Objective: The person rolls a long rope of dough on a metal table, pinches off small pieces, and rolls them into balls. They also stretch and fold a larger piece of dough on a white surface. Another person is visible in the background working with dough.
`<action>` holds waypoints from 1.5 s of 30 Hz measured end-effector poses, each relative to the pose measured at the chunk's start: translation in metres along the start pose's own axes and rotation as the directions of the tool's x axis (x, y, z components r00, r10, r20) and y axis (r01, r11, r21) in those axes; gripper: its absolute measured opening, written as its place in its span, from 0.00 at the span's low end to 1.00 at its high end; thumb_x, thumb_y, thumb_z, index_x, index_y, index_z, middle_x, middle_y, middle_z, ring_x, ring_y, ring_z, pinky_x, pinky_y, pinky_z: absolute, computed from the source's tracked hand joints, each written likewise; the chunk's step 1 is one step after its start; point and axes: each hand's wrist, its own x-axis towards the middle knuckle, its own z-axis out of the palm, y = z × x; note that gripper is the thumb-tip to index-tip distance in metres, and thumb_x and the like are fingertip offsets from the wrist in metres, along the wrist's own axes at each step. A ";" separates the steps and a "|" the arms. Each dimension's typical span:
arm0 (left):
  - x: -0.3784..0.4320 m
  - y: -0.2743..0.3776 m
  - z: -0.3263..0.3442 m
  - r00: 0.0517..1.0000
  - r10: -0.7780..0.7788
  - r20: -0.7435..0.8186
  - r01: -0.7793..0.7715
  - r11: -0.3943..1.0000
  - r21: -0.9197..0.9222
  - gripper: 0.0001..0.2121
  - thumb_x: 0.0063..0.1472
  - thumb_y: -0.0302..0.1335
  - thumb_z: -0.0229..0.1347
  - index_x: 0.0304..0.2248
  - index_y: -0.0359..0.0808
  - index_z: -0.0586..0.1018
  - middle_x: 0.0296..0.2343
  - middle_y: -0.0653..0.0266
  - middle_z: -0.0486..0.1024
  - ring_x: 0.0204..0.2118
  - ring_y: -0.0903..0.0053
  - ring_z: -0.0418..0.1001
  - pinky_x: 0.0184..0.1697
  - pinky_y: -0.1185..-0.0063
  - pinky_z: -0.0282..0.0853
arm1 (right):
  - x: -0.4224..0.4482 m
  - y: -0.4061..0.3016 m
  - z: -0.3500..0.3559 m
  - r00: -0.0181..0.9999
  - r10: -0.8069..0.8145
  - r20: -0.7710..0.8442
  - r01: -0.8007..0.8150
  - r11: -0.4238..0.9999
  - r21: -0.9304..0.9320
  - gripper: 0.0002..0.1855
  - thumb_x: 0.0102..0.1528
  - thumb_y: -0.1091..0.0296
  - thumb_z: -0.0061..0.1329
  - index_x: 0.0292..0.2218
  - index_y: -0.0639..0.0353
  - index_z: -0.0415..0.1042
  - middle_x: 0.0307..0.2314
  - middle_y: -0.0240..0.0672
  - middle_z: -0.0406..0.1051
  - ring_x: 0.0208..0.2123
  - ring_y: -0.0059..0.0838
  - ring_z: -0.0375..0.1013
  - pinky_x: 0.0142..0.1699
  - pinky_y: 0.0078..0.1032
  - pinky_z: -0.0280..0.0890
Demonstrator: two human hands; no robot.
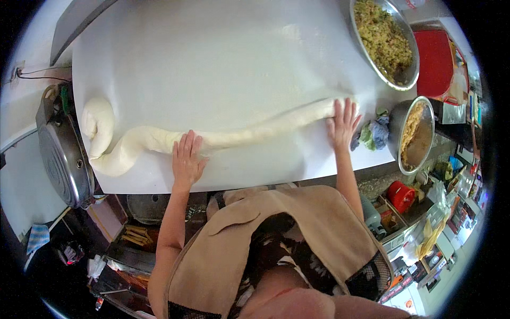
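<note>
A long rope of pale dough (271, 129) stretches across the white work table (223, 60). Its thicker left part bends back and curls up near the table's left edge. My left hand (187, 157) lies flat on the rope left of its middle, fingers pointing away from me. At the rope's right end, my right hand (342, 123) rests palm down with its fingers spread a little. Both hands press on the dough from above and neither grips it. The rope looks thinner between my hands than at its left part.
A large metal bowl of chopped filling (382, 44) stands at the back right. Nearer is a smaller metal bowl (428, 135) with an orange-brown mixture. A crumpled cloth (374, 133) lies beside my right hand. A round metal pan (59, 159) stands off the table's left edge.
</note>
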 end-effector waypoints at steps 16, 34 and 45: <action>0.148 -0.029 -0.029 0.927 0.375 -0.010 -0.369 0.906 -0.208 0.34 0.47 0.49 0.59 0.51 0.44 0.67 0.54 0.61 0.58 0.56 0.62 0.56 0.58 0.63 0.52 | -0.097 -0.301 0.005 0.640 -0.752 0.154 0.479 0.549 0.685 0.27 0.57 0.53 0.39 0.57 0.42 0.59 0.57 0.34 0.54 0.61 0.37 0.48 0.64 0.40 0.41; 0.038 -0.070 -0.033 0.142 0.646 0.750 0.793 0.379 -0.476 0.21 0.50 0.32 0.58 0.42 0.32 0.70 0.26 0.59 0.74 0.30 0.73 0.74 0.37 0.74 0.69 | 0.018 -0.307 -0.003 0.773 0.082 0.629 -0.039 -0.984 0.176 0.25 0.55 0.51 0.47 0.43 0.65 0.62 0.26 0.38 0.66 0.27 0.33 0.69 0.35 0.32 0.68; -0.079 -0.231 -0.093 0.628 -0.115 0.769 0.215 0.976 -0.030 0.28 0.45 0.40 0.61 0.45 0.35 0.73 0.37 0.51 0.75 0.41 0.63 0.74 0.46 0.70 0.66 | 0.026 -0.203 0.010 0.837 0.218 0.501 0.092 -0.960 0.264 0.16 0.52 0.64 0.48 0.38 0.64 0.64 0.23 0.33 0.66 0.23 0.26 0.68 0.31 0.25 0.70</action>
